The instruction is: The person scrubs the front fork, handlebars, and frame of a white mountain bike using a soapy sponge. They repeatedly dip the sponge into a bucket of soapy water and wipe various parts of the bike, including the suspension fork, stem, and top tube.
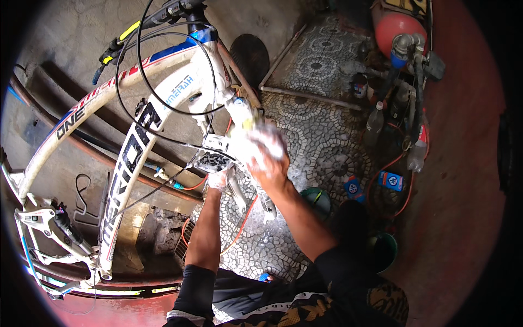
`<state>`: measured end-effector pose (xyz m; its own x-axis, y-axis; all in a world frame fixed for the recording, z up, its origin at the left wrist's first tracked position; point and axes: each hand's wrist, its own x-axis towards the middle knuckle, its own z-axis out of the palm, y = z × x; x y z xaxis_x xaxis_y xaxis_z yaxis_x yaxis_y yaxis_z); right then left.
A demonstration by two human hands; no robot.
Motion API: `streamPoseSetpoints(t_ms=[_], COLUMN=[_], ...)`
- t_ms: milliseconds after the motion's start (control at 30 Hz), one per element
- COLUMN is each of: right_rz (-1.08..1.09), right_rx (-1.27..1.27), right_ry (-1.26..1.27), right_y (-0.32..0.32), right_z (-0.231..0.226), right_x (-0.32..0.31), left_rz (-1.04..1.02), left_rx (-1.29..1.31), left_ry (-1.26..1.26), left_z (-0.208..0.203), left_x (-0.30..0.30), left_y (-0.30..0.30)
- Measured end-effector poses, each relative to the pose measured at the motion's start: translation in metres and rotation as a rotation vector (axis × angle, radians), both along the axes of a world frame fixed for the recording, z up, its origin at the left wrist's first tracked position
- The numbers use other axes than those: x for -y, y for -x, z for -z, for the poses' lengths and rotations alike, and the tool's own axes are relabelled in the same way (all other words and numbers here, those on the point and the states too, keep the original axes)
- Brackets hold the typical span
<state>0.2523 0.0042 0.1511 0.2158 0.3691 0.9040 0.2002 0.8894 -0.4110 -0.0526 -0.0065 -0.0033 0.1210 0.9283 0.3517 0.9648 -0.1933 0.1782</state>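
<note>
Well, one white fork point(266, 204) sits at one white bicycle frame's point(135, 158) front, its long axis steep, lower end pointing down and slightly rightward. Two foamy hands work there, left hand point(219, 177) and right hand point(269, 163); I can't tell whether their fingers are apart or clamped. Rightward: two bottles point(374, 126), two blue packs point(390, 181).

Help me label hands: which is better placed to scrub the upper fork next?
Probably the right hand: it's at the upper fork, whitened by apparent lather. The left hand sits lower, at a dark speckled part.
</note>
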Motion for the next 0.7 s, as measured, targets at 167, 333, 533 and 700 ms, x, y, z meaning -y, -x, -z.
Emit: streamPoseSetpoints(t_ms=[167, 333, 533, 700], right_rz=[-0.321, 0.11, -0.044, -0.576], right_rx=[-0.27, 0.017, -0.136, -0.582], right_ry=[0.03, 0.104, 0.083, 0.464], right_y=[0.005, 0.014, 0.013, 0.014], right_z=[-0.003, -0.003, -0.001, 0.006], right_x=[-0.006, -0.006, -0.008, -0.026], left_rz=[-0.054, 0.047, -0.063, -0.063], left_rx=[0.619, 0.167, 0.577, 0.059], left_ry=[0.169, -0.054, 0.097, 0.012], left_z=[0.002, 0.015, 0.029, 0.012], left_x=[-0.003, 0.005, -0.007, -0.001], left_y=[0.007, 0.01, 0.013, 0.002])
